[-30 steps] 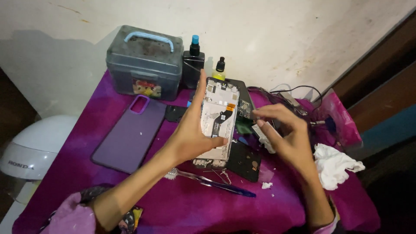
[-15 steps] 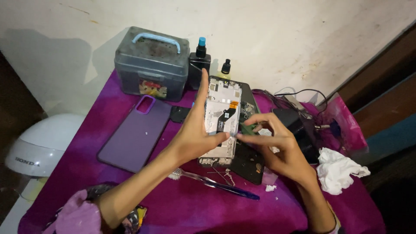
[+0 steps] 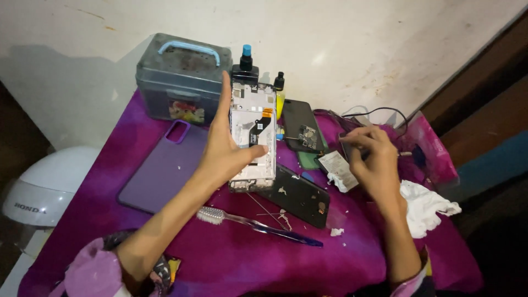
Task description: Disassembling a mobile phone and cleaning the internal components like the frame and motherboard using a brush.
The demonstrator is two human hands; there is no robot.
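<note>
Standing upright on the magenta cloth [image 3: 231, 258], an opened phone frame [image 3: 252, 137] with its inner parts exposed is clamped in the left hand [image 3: 223, 148]: the thumb is pressed across its face and the index finger is stretched straight up along its left edge. Just below the frame's lower end a dark phone back panel [image 3: 300, 195] lies flat, dotted with white crumbs. A clear toothbrush [image 3: 258, 225] is seen below the left wrist, bristles to the left. To the left of the left fingers a purple phone case [image 3: 162, 170] lies flat, and above it a grey storage box [image 3: 181, 77] with a light blue handle is set against the wall. Just above the raised fingertip stands a small black bottle [image 3: 246, 69] with a blue cap.

The right hand [image 3: 374, 162] is curled, its fingertips pinched together over a small dark part that cannot be told clearly. Touching its left side lies a white label-like scrap [image 3: 338, 170]. A crumpled white tissue [image 3: 423, 206] lies beside the right wrist.
</note>
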